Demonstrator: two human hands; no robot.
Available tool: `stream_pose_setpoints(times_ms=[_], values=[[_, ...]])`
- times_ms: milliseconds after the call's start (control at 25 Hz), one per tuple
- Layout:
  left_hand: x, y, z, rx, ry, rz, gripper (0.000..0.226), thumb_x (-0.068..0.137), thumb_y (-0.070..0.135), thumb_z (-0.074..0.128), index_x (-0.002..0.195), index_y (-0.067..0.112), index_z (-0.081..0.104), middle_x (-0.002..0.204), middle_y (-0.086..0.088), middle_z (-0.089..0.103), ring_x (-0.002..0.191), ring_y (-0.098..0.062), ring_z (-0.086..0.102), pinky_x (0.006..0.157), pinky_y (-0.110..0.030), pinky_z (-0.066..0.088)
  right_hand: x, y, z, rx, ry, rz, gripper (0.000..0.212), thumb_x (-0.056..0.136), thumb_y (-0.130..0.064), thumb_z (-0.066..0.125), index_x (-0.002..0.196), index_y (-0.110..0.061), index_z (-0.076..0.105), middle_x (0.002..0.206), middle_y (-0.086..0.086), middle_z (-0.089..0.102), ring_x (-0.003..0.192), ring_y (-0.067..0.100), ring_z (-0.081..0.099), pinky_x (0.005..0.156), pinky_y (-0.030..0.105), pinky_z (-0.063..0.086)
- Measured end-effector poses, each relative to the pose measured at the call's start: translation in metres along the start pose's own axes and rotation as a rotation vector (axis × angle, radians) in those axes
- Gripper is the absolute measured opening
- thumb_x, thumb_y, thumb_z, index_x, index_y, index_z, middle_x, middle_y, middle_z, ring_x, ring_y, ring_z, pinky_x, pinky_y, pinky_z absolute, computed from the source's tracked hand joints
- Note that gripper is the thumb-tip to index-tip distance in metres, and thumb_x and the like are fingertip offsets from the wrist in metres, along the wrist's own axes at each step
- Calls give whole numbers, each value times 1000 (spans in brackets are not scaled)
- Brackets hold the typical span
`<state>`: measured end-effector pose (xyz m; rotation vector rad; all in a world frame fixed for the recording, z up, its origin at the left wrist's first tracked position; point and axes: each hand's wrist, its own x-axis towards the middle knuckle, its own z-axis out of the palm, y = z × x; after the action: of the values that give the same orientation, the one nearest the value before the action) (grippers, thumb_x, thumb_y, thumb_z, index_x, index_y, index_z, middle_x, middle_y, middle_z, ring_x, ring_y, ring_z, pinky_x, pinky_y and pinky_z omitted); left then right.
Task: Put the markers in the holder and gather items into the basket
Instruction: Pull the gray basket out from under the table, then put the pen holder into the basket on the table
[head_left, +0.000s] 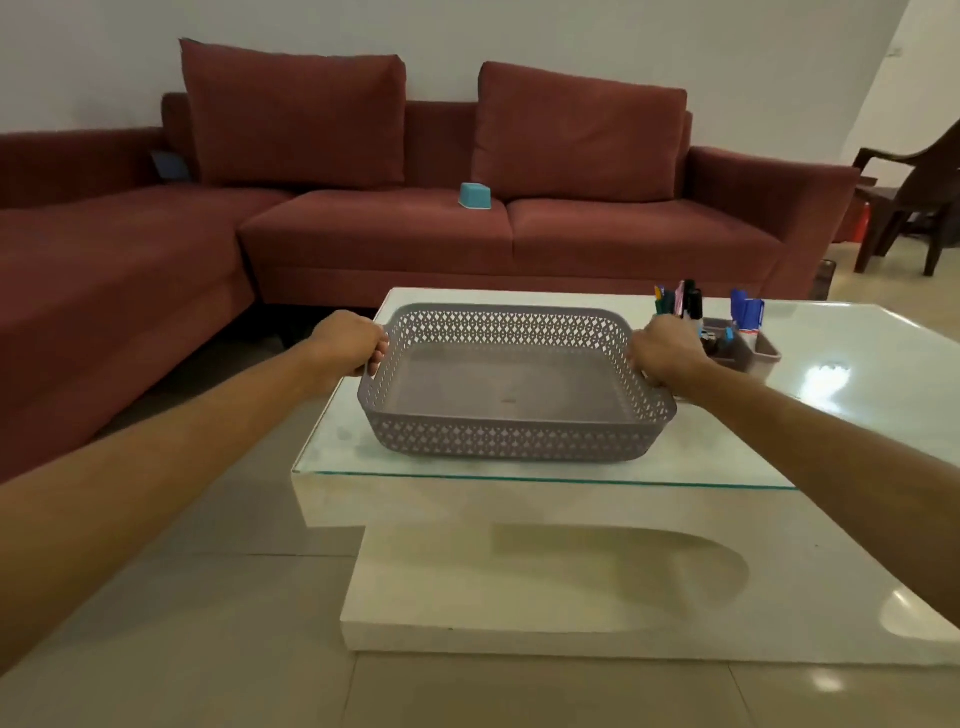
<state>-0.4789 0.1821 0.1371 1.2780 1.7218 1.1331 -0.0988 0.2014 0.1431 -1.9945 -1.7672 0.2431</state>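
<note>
Left hand (347, 343) and right hand (662, 349) grip basket (509, 431).

Two bare forearms enter from the near edge, one from the left corner and one from the right; neither shows a sleeve, cuff, watch, band or glove along its visible length; the left hand (347, 344) and the right hand (666, 349) are bare too, with no rings to be seen; pale nails show on the left hand's fingertips (381, 353); the right hand's fingertips are hidden.
</note>
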Motion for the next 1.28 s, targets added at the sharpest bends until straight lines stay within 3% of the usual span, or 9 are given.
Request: stream_pose_setpoints(times_ms=[120,240,400,520,640,840,1000,1120,1280], values=[[12,0,-8,-43,-7,-72,19,98,7,54,85,5,67,72,-7,61,54,-13,51,45,-22,44,-6,-7,-8,-209,21,-157,39,101,-14,44,68,2,58,92,31,69,82,42,62,70,42,49],[7,-5,-17,-97,-37,-136,17,101,7,52,94,2,66,75,-9,62,57,-13,53,46,-19,45,-36,-13,-40,-351,209,-411,33,105,-20,44,76,-6,52,77,18,63,67,40,60,61,45,55],[2,-9,-29,-165,-27,-177,23,103,10,53,110,-6,67,82,-13,67,61,-15,59,52,-20,55,-60,37,-102,-39,531,-92,22,103,-32,44,95,-13,53,83,10,62,72,33,58,64,39,48],[-5,-8,-26,-231,-8,-198,22,104,6,53,111,-9,66,80,-14,65,60,-17,59,49,-20,57,-60,104,-110,290,294,413,36,100,-40,47,122,-11,52,120,20,64,101,40,64,86,49,55],[-12,0,-19,-312,15,-206,18,105,4,51,111,-9,63,77,-14,60,61,-19,58,49,-21,60,-53,132,-93,566,-157,550,44,103,-39,54,137,-12,49,134,18,55,110,39,61,86,50,56],[-10,4,-2,-341,20,-206,20,105,5,52,114,-10,62,80,-14,58,62,-20,60,55,-24,64,-38,118,-73,766,-92,480,38,103,-39,53,130,-13,56,120,18,67,93,37,72,65,40,61],[-8,1,14,-263,111,-173,24,103,12,55,115,-6,63,86,-13,64,63,-19,62,70,-35,66,-25,112,-58,813,-62,507,48,101,-59,49,116,-14,60,102,13,70,91,36,72,80,49,62],[-19,-3,23,63,372,-55,23,98,25,60,102,5,72,100,-6,73,87,-25,67,80,-42,59,-7,118,-55,987,-68,588,31,103,-40,56,116,-13,61,108,14,69,98,37,72,92,54,59],[-25,-18,28,-68,242,-17,30,103,38,46,106,21,70,113,-7,74,106,-27,67,88,-41,54,20,119,-60,763,20,700,13,99,-21,64,105,-9,65,113,15,73,99,33,75,94,44,60]])
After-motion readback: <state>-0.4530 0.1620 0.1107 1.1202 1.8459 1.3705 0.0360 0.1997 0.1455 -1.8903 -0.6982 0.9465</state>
